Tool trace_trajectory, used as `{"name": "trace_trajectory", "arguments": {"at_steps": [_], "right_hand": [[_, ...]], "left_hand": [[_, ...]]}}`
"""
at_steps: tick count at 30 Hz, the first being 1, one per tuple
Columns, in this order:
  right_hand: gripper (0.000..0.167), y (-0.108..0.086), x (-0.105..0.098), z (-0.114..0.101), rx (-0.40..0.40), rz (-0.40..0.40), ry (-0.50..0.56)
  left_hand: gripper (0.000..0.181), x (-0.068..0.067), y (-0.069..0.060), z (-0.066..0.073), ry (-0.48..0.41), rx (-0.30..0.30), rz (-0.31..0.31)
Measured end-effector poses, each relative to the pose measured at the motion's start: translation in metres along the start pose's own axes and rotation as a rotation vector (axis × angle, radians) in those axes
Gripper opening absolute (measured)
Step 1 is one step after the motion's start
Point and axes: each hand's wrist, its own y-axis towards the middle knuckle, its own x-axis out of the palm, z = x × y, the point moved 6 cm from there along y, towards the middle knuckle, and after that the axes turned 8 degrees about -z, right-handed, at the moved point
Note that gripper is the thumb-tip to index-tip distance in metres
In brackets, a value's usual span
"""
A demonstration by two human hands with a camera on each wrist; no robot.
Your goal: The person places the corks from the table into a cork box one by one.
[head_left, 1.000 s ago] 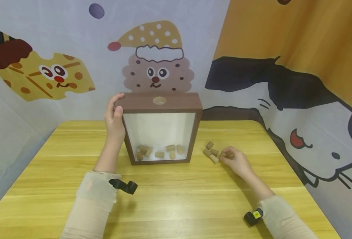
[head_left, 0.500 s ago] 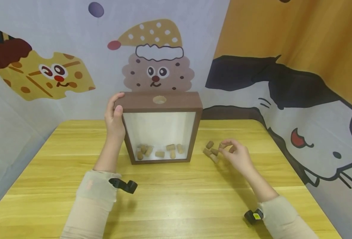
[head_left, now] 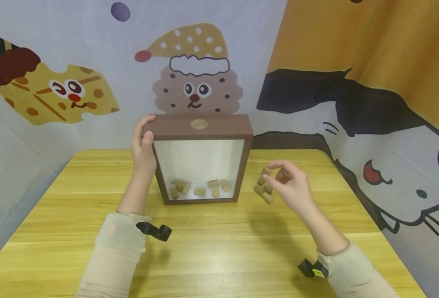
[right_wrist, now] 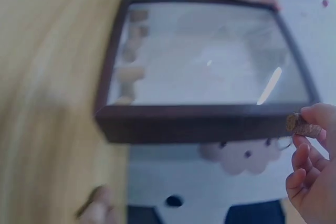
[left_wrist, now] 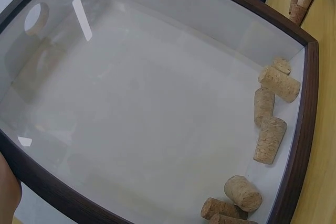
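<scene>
A brown wooden shadow box (head_left: pixel 219 130) with a clear front stands upright on the table. Several corks (head_left: pixel 199 192) lie along its inside floor. My left hand (head_left: pixel 143 151) grips the box's top left corner, thumb at the front and fingers over the top. Right of the box, my right hand (head_left: pixel 293 184) pinches one cork (right_wrist: pixel 304 125) between thumb and forefinger, raised above the tabletop. Below that hand, several loose corks (head_left: pixel 258 189) lie in a small cluster. In the left wrist view, only a sliver of the left hand (left_wrist: pixel 8 190) shows.
A round hole (head_left: pixel 199 124) opens in the middle of the box's top. The yellow wood-grain table (head_left: pixel 204 248) reaches back to a cloth backdrop (head_left: pixel 92 120) printed with cartoon figures, close behind the box.
My right hand has picked up a cork from the right side of the loose cluster and lifted it up and leftward. The left hand and the box have stayed put.
</scene>
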Motion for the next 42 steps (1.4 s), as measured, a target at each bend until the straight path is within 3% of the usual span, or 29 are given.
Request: {"name": "trace_trajectory", "arguments": {"at_steps": [9, 14, 20, 27, 34, 42], "right_hand": [[0.031, 0.019, -0.004, -0.064, -0.228, 0.024, 0.039], [0.030, 0.035, -0.006, -0.095, -0.282, 0.003, 0.053], [0.025, 0.060, 0.000, -0.118, -0.296, -0.062, 0.064], [0.024, 0.092, 0.013, -0.131, -0.297, -0.114, 0.071], [0.024, 0.124, 0.031, -0.128, -0.155, -0.184, 0.030], [0.025, 0.149, 0.053, -0.121, -0.141, -0.268, -0.019]], "left_hand": [[0.083, 0.002, -0.001, 0.002, -0.006, -0.003, 0.002], [0.085, 0.000, -0.002, 0.003, -0.001, -0.023, 0.003], [0.084, -0.001, -0.003, 0.000, 0.009, -0.033, 0.000], [0.084, 0.001, -0.003, 0.002, 0.009, -0.035, 0.007], [0.085, 0.001, -0.002, 0.003, 0.003, -0.031, 0.005], [0.085, 0.000, -0.001, 0.001, 0.014, -0.036, 0.004]]}}
